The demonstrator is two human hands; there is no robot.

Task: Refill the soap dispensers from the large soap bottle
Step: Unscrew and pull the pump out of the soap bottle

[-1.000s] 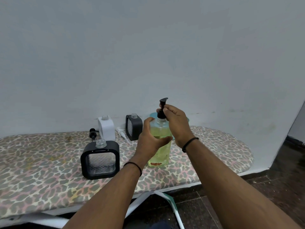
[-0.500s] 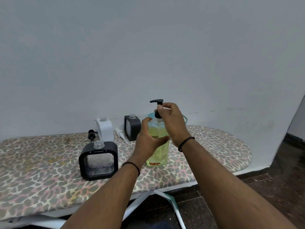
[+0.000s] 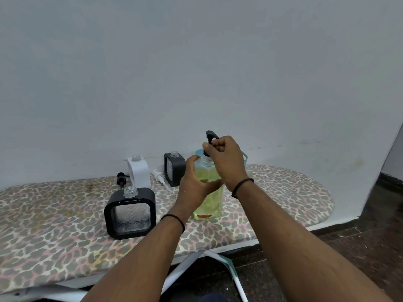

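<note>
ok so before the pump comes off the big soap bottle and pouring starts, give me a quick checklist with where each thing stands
1. Large soap bottle upright on the ironing board: ok.
2. Left hand grips the bottle body to steady it: ok.
3. Right hand grips the black pump at the neck: ok.
4. Pump fully unscrewed: cannot tell, the hand hides the collar.
5. Nearest black dispenser has its neck open, ready for filling: ok.
6. White dispenser and rear black dispenser open too, their pumps lying on the board: ok.
</note>
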